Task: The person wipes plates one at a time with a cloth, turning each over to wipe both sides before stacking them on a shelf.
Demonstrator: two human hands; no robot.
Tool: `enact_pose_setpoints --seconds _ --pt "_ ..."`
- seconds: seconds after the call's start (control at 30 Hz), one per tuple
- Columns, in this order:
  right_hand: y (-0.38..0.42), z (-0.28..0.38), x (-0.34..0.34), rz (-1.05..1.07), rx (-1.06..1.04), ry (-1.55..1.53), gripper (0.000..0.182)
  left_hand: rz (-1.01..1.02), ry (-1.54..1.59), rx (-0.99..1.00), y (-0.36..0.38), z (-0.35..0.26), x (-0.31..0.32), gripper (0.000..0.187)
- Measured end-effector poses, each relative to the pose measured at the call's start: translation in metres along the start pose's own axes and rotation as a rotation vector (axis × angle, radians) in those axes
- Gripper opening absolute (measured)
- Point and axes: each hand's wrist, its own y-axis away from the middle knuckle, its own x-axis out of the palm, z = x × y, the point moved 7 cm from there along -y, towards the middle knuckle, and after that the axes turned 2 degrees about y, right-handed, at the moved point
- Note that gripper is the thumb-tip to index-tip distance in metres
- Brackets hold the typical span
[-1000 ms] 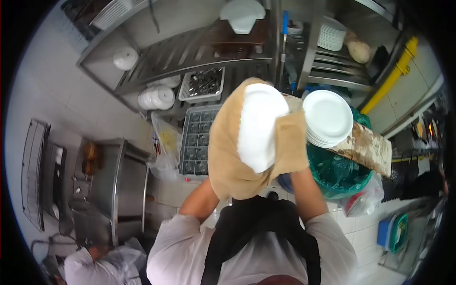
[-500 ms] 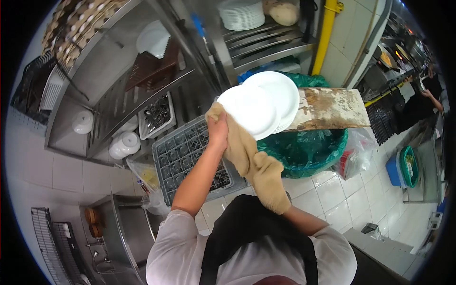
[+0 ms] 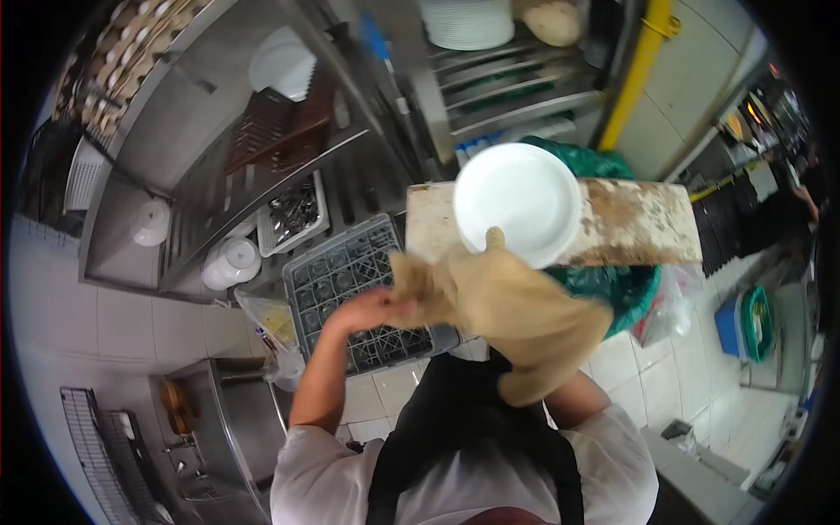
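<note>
A tan cloth stretches between my two hands, partly blurred by motion. Its left end is pinched in my left hand, which is over the grey glass rack. My right hand is hidden under the cloth, and only the forearm shows below it. One raised corner of the cloth overlaps the near rim of a round white plate. This plate lies face up, on top of others, on a worn wooden board.
Below the board stands a bin lined with a green bag. The grey rack holds several glasses. A white basket of cutlery and white bowls sit on the left shelf. Stacked plates stand on the back shelf.
The plate that my left hand held with the cloth now lies on the others on the board. My left hand moved down and left; the cloth-covered right hand moved up towards the plate.
</note>
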Motion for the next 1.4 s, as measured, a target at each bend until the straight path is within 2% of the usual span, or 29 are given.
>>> enact_pose_setpoints --seconds 0.03,0.07,0.1,0.17,0.23,0.3,0.37,0.47,0.57,0.7,0.83,0.87,1.0,1.07,1.17,1.23,1.3,1.37,1.4 --pt "-0.011 0.002 0.01 -0.013 0.014 -0.01 0.053 0.149 -0.186 0.053 0.012 0.008 -0.005 0.06" --pt "-0.022 0.009 0.023 -0.018 0.016 -0.027 0.053 0.151 -0.241 0.099 0.01 0.021 -0.028 0.064" --pt "-0.034 0.018 0.04 -0.019 0.007 -0.044 0.052 -0.142 -0.282 0.219 0.019 0.016 -0.068 0.051" --pt "-0.05 0.044 0.074 0.025 -0.01 -0.077 0.051 -0.466 0.114 0.337 0.025 0.012 -0.153 0.034" --pt "-0.062 0.067 0.107 0.087 -0.028 -0.096 0.05 -0.691 0.151 0.422 0.035 -0.01 -0.241 0.029" --pt "-0.067 0.082 0.134 0.166 -0.028 -0.102 0.049 -0.971 -0.02 0.622 0.033 -0.032 -0.324 0.025" --pt "-0.07 0.087 0.15 0.216 0.001 -0.093 0.048 -1.212 -0.248 0.696 0.022 -0.051 -0.398 0.025" --pt "-0.075 0.085 0.164 0.248 0.072 -0.055 0.047 -1.364 -0.391 0.642 -0.04 -0.048 -0.498 0.032" --pt "-0.079 0.084 0.175 0.252 0.149 -0.022 0.045 -1.416 -0.547 0.607 -0.108 -0.046 -0.564 0.039" --pt "-0.076 0.085 0.187 0.259 0.231 0.002 0.044 -1.363 -0.748 0.369 -0.149 -0.063 -0.581 0.045" --pt "-0.076 0.085 0.189 0.228 0.285 0.016 0.042 -1.429 -0.955 0.36 -0.167 -0.069 -0.585 0.036" --pt "-0.077 0.084 0.188 0.218 0.292 0.017 0.041 -1.413 -0.964 0.365 -0.156 -0.071 -0.578 0.031" --pt "-0.082 0.083 0.183 0.17 0.293 0.018 0.039 -1.454 -0.68 0.572 -0.135 -0.057 -0.588 0.026" --pt "-0.088 0.08 0.177 0.132 0.29 0.012 0.038 -1.438 -0.604 0.622 -0.101 -0.051 -0.589 0.022" --pt "-0.104 0.071 0.162 0.034 0.273 -0.011 0.037 -1.585 -0.931 0.541 -0.015 -0.046 -0.534 0.017" --pt "-0.111 0.066 0.152 -0.033 0.264 -0.033 0.036 -1.627 -0.819 0.73 0.034 -0.028 -0.503 0.015" --pt "-0.117 0.064 0.141 -0.085 0.235 -0.066 0.035 -1.711 -0.49 0.568 0.1 -0.022 -0.45 0.016" --pt "-0.121 0.065 0.135 -0.105 0.196 -0.111 0.034 -1.685 -0.16 0.557 0.146 -0.014 -0.393 0.016" --pt "-0.124 0.067 0.134 -0.103 0.167 -0.128 0.034 -1.607 -0.057 0.559 0.155 0.001 -0.365 0.015"
